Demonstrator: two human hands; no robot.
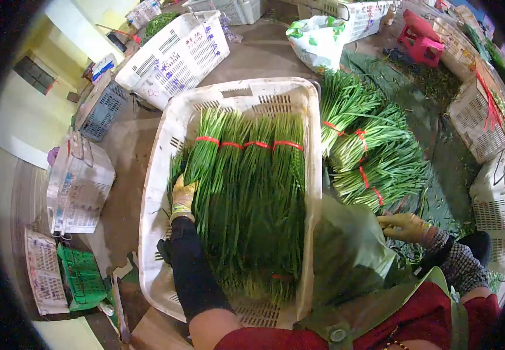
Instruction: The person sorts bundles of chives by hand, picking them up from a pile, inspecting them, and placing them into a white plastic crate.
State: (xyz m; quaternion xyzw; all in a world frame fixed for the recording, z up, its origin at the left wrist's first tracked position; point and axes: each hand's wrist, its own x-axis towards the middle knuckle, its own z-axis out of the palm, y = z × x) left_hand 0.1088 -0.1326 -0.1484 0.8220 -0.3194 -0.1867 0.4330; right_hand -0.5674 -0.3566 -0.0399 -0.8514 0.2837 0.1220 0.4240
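Observation:
A white crate (154, 233) in front of me holds several long bunches of garlic chives (256, 192), tied with red bands. My left hand (183, 197), in a pale yellowish glove, is at the crate's left side and grips the leftmost bunch (207, 157) partway down its leaves; its fingertips are partly hidden. My right hand (405, 227), also gloved, is outside the crate with its fingers stretched apart and nothing visible in them. Just beyond it lies a pile of banded chive bunches (375, 151). Green cloth (349, 256) over my lap lies between the crate and this hand.
Another white crate (179, 58) with handwriting stands behind. More crates line the left (82, 184) and right (480, 119). A green basket (81, 275) sits low left. A plastic bag (318, 44) and a pink stool (420, 44) are at the back.

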